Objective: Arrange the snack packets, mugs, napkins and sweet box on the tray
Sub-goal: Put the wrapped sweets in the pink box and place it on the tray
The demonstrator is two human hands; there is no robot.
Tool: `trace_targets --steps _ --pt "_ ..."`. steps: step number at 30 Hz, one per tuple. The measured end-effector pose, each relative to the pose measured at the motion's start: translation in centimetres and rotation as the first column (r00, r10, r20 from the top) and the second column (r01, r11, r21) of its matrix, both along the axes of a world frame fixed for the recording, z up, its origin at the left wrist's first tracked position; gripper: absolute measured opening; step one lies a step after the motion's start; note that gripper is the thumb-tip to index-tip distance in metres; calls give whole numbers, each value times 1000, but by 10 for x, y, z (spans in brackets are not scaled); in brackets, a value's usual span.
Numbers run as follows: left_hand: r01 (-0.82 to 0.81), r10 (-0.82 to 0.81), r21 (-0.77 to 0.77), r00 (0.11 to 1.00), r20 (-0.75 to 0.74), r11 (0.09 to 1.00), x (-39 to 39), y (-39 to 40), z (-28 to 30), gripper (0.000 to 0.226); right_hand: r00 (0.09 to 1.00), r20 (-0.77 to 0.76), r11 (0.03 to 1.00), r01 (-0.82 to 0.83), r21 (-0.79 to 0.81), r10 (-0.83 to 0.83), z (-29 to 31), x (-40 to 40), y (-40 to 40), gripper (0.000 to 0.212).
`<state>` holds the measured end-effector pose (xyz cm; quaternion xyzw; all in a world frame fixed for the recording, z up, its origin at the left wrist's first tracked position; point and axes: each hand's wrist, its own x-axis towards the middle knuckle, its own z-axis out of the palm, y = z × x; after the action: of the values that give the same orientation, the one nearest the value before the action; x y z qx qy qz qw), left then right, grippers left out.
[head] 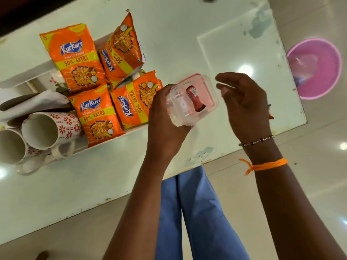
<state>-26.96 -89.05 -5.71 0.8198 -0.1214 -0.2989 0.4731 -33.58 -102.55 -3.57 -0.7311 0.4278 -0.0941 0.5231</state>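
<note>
Clear plastic box (193,102) sits gripped in your left hand (165,117), above the table just right of the tray (131,131). Your right hand (244,102) hovers beside it, fingers loosely curled and empty. The tray lies leftward, nearer your left.

Four orange snack packets (97,79) lie flat, overlapping, on the white tray (131,131). Two floral mugs (37,139) lie on their sides at its left end, beside folded white napkins (35,104). The clear sweet box (193,100), lid closed, is held tilted above the tabletop (234,53) beyond the tray's right edge.
</note>
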Motion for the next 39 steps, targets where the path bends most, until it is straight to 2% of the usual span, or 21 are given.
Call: trace_targets --steps 3,6,9,12,15,17,21,25,29,32,39 --pt "20 -20 -9 1000 -11 1000 -5 -3 -1 86 988 -107 981 96 -170 -115 -12 -32 -22 26" --pt "47 -48 -9 999 -23 999 -8 -6 -2 87 934 -332 948 19 -316 -129 -33 -64 -40 32" --pt "76 -76 -8 997 -29 997 -11 -10 -4 86 849 -513 943 -58 -328 -127 -59 -84 -46 43" --pt "99 -99 7 994 -37 995 -14 -12 -6 86 809 -572 958 -44 -285 -133 -77 -91 -42 42" --pt "116 -116 10 992 -43 993 -14 -12 -7 86 841 -535 962 -77 -264 -80 -86 -87 -39 27" --pt "121 -121 10 992 -47 993 -13 -11 -7 86 880 -468 971 -33 -236 -83 -83 -79 -40 21" --pt "99 -99 -1 994 -49 995 -12 -11 -6 87 970 -171 969 137 -203 -173 -55 -51 -29 13" --pt "97 -96 6 994 -55 995 -11 -13 -8 88 999 -11 991 49 -128 -51 -22 -23 -5 12" --pt "99 -99 -8 995 -8 995 -8 -15 -7 84 996 0 995 -91 -40 91 -13 -3 11 13" --pt "66 -66 -20 998 3 998 -2 -15 -7 82 995 -20 995 -97 -20 96 -15 3 8 11" --pt "-22 23 -23 1000 19 999 15 -20 -9 79 993 -64 981 -105 -164 96 -33 41 -37 18"
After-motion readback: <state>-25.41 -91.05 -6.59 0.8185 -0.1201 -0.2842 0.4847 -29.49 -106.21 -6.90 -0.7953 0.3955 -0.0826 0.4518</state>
